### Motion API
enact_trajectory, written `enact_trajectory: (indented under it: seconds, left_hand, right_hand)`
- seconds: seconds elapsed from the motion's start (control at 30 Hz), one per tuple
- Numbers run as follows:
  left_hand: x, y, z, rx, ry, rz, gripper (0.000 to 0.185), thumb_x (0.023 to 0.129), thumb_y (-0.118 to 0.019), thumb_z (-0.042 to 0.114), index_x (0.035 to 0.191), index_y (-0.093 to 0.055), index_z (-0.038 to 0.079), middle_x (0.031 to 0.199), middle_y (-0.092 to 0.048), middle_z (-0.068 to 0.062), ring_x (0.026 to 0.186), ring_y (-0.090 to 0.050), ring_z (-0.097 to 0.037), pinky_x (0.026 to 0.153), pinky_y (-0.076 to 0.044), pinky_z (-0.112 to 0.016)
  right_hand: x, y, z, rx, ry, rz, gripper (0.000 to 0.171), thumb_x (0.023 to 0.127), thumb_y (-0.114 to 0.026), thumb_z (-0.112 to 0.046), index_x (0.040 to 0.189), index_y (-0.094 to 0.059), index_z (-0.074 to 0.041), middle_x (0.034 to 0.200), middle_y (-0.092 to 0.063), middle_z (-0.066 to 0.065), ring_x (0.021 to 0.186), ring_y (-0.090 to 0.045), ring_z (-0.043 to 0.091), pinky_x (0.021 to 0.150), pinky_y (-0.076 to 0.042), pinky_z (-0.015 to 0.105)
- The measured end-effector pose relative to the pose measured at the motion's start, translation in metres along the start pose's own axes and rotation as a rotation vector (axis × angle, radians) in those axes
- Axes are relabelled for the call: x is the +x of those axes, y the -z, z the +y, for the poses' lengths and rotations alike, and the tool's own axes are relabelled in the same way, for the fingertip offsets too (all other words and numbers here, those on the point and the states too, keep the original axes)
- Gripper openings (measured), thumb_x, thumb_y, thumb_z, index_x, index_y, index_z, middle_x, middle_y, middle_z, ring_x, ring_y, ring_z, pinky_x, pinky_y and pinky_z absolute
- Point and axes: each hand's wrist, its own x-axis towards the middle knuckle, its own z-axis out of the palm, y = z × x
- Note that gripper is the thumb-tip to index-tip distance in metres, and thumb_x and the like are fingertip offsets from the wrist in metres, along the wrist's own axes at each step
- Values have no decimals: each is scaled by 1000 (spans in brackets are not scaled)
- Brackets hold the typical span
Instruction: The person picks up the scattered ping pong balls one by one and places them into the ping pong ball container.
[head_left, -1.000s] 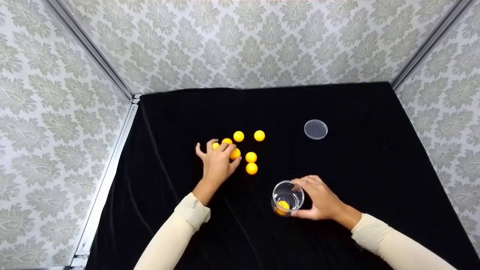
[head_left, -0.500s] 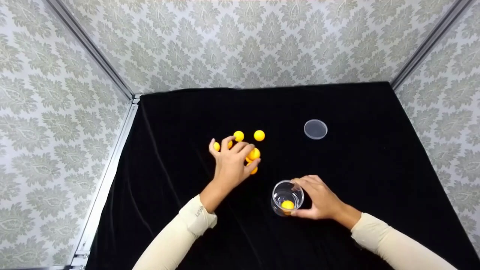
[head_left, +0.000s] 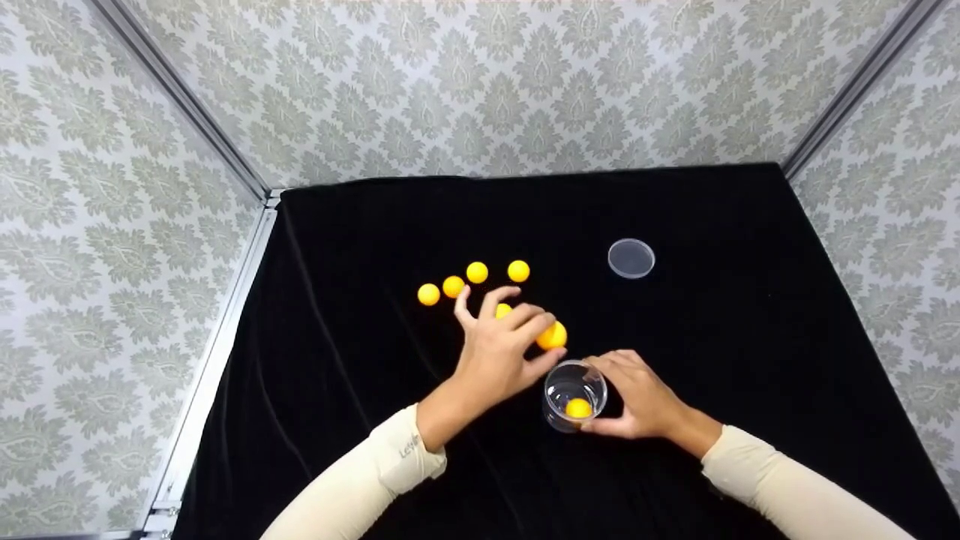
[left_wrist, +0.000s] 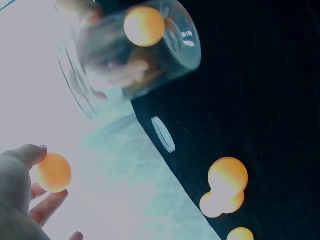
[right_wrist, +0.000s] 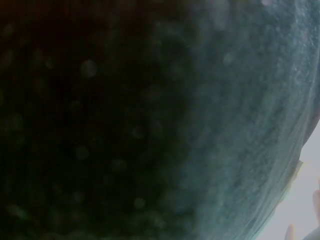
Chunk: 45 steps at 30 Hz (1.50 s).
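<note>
Head view showed one orange ball (head_left: 578,408) already in the clear cup (head_left: 574,395) gripped by the right hand (head_left: 637,397), a second ball (head_left: 553,335) pinched in the left hand (head_left: 501,352) beside the rim, and five loose balls (head_left: 452,286) left on the black cloth (head_left: 735,330).

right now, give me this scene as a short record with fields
left hand: left hand pinches an orange ball just above the jar's rim
right hand: right hand grips the clear plastic jar upright on the black cloth
jar contents: one orange ball inside
loose balls: four in a curved row, one partly hidden behind the left fingers
lid: clear round lid lies flat, apart, beyond the jar
</note>
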Motion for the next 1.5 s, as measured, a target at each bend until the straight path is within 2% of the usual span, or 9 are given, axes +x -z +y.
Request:
enact_trajectory:
  seconds: [0.4,0.67,1.07,1.3,1.5]
  left_hand:
    - [-18,-9,29,-84,-86,-79,33,81,-79,50,102,-73,26,103,-72,11,119,-59,-31,101,-24,-78]
    - [-30,-15,36,-93,-80,-180,37,83,-76,55,108,-72,28,105,-72,12,121,-58,-28,99,-25,-79]
    - [-27,-14,32,-80,-69,-127,38,82,-78,55,107,-73,28,106,-72,11,122,-58,-28,99,-25,-80]
    - [-24,-12,30,-65,-69,-96,37,83,-77,55,105,-73,26,105,-72,11,120,-58,-28,101,-24,-78]
    - [-23,-11,29,-64,-83,-77,37,86,-71,60,102,-71,27,104,-71,12,119,-59,-29,101,-24,-78]
  right_hand:
    - [0,-1,-1,7,15,11,92,64,-89,-58,137,-60,-10,118,-70,-1,104,-66,18,92,-48,45]
    - [1,-2,-2,8,26,12,90,65,-89,-57,137,-60,-12,123,-69,-1,106,-66,18,92,-48,44]
    - [1,-1,-1,-5,25,8,90,65,-88,-59,135,-61,-10,122,-69,1,106,-66,19,92,-48,45]
    - [2,-1,-1,-10,21,7,89,65,-88,-59,133,-62,-8,116,-72,6,104,-66,18,91,-48,45]
    - [1,-1,-1,-7,32,9,90,65,-89,-57,135,-62,-7,121,-71,3,106,-66,21,92,-47,46]
